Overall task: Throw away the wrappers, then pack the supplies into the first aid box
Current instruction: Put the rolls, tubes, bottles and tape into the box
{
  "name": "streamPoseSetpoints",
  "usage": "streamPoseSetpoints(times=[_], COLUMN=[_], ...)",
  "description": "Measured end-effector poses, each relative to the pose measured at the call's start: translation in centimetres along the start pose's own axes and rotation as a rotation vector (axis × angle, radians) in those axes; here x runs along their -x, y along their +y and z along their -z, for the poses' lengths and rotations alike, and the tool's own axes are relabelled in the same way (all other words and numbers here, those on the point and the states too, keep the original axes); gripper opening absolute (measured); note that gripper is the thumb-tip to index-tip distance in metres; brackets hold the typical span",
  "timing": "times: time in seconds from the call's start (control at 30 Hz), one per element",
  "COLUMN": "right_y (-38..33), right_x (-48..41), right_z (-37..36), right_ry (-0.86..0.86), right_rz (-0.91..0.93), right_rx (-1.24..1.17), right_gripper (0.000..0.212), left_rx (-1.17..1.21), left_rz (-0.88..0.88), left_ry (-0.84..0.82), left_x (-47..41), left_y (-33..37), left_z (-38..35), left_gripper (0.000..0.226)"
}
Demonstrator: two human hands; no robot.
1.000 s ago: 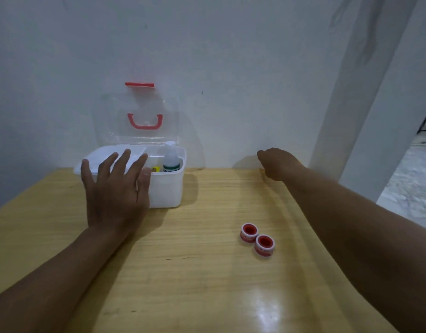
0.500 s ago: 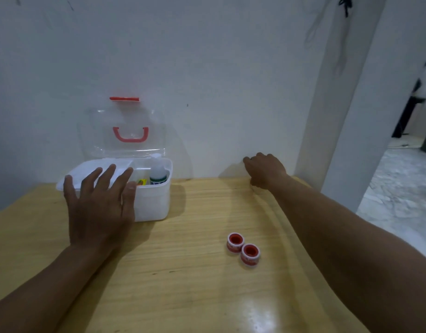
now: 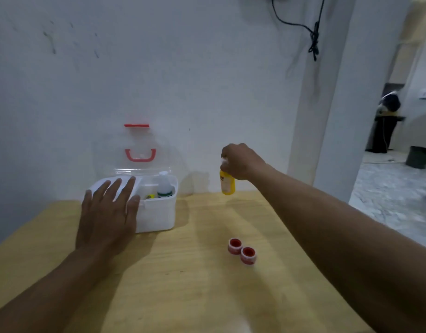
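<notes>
The white first aid box [image 3: 159,217] stands against the wall, its clear lid [image 3: 139,150] with a red handle raised. Inside it I see a white bottle with a green label [image 3: 164,187] and something small and yellow [image 3: 150,196]. My left hand [image 3: 108,212] hovers flat, fingers spread, over the box's near left corner. My right hand [image 3: 241,162] grips a yellow bottle [image 3: 227,185] by its top and holds it above the table's far edge, right of the box. Two small red-and-white tape rolls [image 3: 242,251] lie side by side on the table.
The wooden table [image 3: 183,284] ends at a white wall behind. A white pillar [image 3: 327,116] stands at the right, with a doorway past it showing a tiled floor, a grey bucket [image 3: 417,156] and a person. A black cable [image 3: 313,37] hangs on the wall.
My right hand has risen from the table's far edge with the yellow bottle in its grip. My left hand stays over the box. The camera has tilted upward.
</notes>
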State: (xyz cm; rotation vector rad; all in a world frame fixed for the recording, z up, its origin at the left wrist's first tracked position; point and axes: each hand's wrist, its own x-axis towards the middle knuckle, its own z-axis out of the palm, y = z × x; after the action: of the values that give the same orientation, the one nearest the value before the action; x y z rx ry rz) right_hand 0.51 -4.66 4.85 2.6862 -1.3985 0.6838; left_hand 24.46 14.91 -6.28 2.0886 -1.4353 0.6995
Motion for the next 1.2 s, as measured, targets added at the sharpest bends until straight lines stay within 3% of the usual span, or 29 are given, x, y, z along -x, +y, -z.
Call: streamPoseSetpoints(times=[0.37,0.83,1.2], right_y=[-8.6,-14.1,-14.9], right_x=[0.1,-0.3,0.0], right_z=[5.5,4.0,0.9], right_ry=[-0.005,-0.108,-0.241], right_rz=[0.171,0.337,0.332], right_rx=[-0.222,-0.148,-0.011], right_gripper=[0.020,0.020,0.019], left_rx=[0.055,0.022,0.056], left_rz=[0.059,0.082,0.093], left_ry=[-0.117,-0.152,-0.115], left_x=[0.8,1.3,1.8], left_y=[-1.1,-2.6,-2.9], left_z=[0.9,1.5,0.9], left_gripper=[0.070,0.056,0.057])
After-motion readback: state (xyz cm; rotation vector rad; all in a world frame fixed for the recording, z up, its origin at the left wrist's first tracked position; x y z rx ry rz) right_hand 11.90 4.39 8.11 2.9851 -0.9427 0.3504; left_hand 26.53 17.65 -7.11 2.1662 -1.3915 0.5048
